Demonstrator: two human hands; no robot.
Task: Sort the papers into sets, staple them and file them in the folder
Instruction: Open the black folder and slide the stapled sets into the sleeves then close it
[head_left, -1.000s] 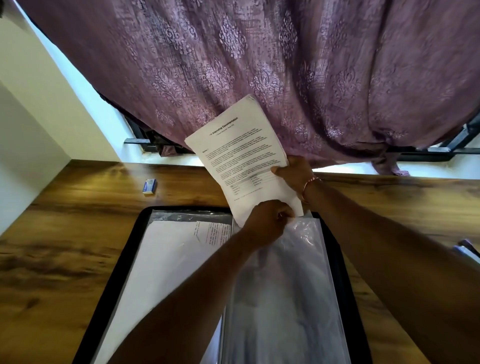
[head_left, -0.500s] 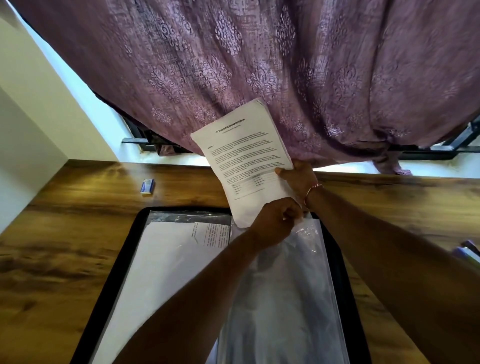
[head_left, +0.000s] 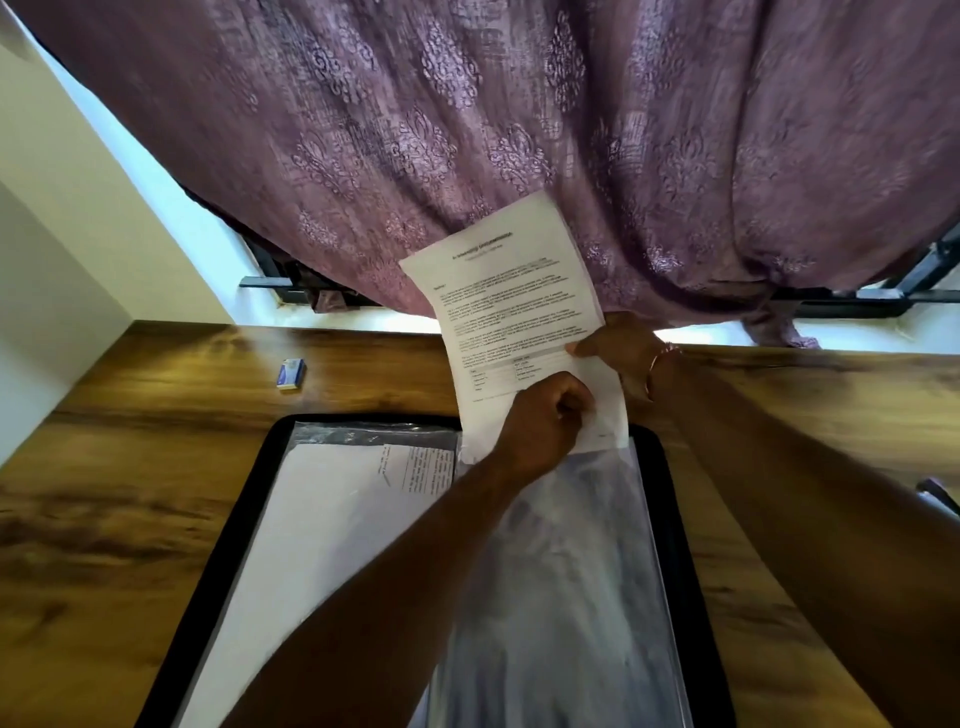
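Two hands: left hand pinches the clear sleeve at its mouth; right hand pinches the paper set by its right edge.
Paper set: tilted over the folder, at its far end, lower edge entering the right sleeve.
Risk: fed askew, a corner could snag and crumple.
Around: filed sheets on the left; blue box far left on the table; curtain close behind.

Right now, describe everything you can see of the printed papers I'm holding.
The printed papers are white, with a black heading, paragraphs and a small table low down; the text is too blurred to read. They stand tilted above the far end of the open black folder, lower edge at its clear sleeve. The left hand grips the bottom; the right hand pinches the right edge.
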